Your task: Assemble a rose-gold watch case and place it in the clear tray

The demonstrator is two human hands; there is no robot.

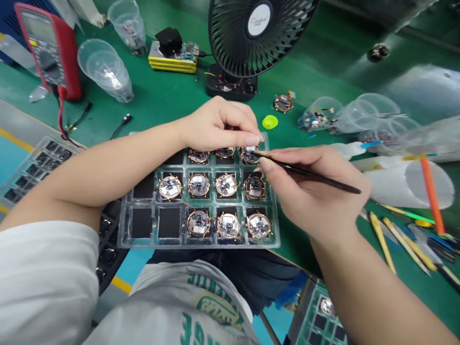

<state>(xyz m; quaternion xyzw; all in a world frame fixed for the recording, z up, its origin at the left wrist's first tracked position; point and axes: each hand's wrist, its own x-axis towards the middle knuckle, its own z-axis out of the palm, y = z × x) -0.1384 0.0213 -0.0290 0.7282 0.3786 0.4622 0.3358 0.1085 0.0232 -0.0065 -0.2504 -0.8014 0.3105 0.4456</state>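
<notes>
A clear plastic tray (143, 243) holds several round rose-gold watch bodies with exposed electronics. My left hand (224, 123) reaches over its back row, its fingers bent and the tips at the back-right watch body (250, 154); whether they pinch anything is hidden. Black tweezers (316, 178) are held in my right hand (316, 187), their tip at that same watch body. Nearer me in the right column lie another watch body (254, 187) and one in the front row (258, 225). Two front-left pockets hold only black pads.
A black fan (260, 33) stands behind the tray. Clear cups (108, 72) and a red multimeter (50, 52) are at the back left. On the right lie a white cylinder (406, 184), tools (406, 242) and more cups (373, 112). A yellow-green cap (270, 122) sits behind the tray.
</notes>
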